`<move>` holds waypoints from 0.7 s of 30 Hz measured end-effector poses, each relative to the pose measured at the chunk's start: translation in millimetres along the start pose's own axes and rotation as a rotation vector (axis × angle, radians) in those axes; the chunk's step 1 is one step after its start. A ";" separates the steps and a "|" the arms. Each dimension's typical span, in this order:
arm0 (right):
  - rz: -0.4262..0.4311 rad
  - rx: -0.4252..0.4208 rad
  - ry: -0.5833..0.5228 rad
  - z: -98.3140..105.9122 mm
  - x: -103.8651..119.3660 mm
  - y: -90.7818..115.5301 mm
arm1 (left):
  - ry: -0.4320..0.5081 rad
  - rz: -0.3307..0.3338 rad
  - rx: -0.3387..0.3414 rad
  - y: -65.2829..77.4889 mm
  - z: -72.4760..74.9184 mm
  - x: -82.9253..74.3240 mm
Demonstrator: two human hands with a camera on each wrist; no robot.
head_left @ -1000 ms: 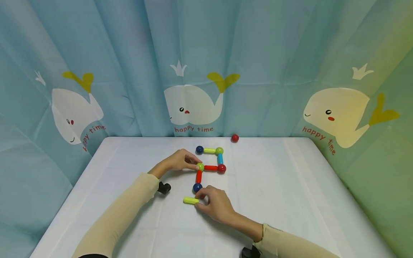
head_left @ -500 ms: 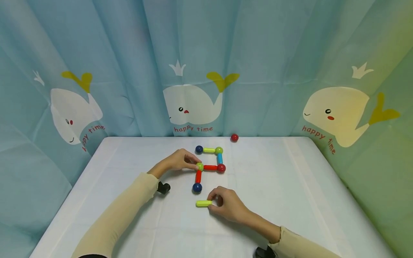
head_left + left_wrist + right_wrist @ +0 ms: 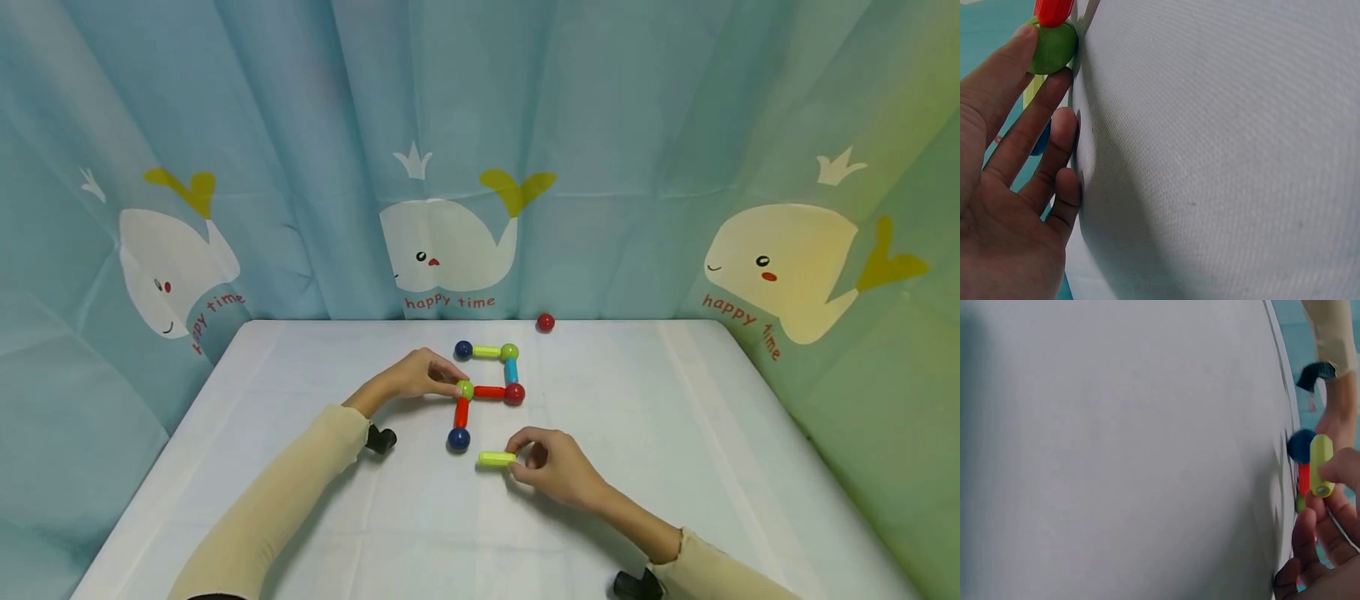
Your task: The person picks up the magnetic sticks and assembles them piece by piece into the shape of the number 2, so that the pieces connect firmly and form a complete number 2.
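My left hand (image 3: 420, 373) pinches a green ball (image 3: 1054, 49) between thumb and fingers, at a corner of a chain of balls and rods on the table. From that ball one red rod (image 3: 490, 392) runs right to a red ball (image 3: 514, 394), and another red rod (image 3: 462, 413) runs toward me to a dark blue ball (image 3: 459, 439). A blue rod (image 3: 512, 371), a second green ball (image 3: 509, 352), a yellow-green rod (image 3: 487, 352) and another dark blue ball (image 3: 463, 350) continue the chain. My right hand (image 3: 558, 468) pinches a loose yellow-green rod (image 3: 495, 459) by one end, right of the near blue ball.
A loose red ball (image 3: 545, 322) sits at the table's back edge, close to the curtain (image 3: 622, 250) with printed whales. The white table (image 3: 637, 400) lies under everything. Black wrist cameras (image 3: 381, 439) hang below both sleeves.
My right hand has carried the loose yellow-green rod rightward, away from the near blue ball; it dipped toward me, then rose slightly. My left hand and the chain stay put.
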State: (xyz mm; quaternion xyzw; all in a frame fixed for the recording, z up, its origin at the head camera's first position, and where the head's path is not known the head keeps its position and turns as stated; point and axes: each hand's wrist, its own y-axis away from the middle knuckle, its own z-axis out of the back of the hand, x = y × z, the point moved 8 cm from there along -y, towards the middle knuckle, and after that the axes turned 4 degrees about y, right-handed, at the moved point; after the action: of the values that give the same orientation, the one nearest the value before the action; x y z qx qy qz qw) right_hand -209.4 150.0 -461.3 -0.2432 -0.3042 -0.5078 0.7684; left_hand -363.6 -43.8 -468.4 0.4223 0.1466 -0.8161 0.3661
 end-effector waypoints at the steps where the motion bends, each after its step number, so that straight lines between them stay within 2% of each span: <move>1: 0.001 -0.012 -0.017 3.3 -1.0 0.0 | 0.001 -0.001 0.001 -0.2 -0.2 -0.1; 12: 0.037 -0.130 -0.151 34.6 -10.6 -1.3 | 0.021 0.000 -0.002 0.0 0.2 -0.3; 21: 0.052 -0.136 -0.170 36.9 -10.8 -1.5 | 0.020 -0.010 -0.005 -0.7 0.1 -0.4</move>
State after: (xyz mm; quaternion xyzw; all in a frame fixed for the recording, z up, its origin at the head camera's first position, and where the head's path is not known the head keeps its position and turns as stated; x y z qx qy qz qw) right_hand -222.1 181.4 -443.2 -0.3448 -0.3269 -0.4847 0.7344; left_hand -364.0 -43.1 -468.1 0.4288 0.1543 -0.8133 0.3616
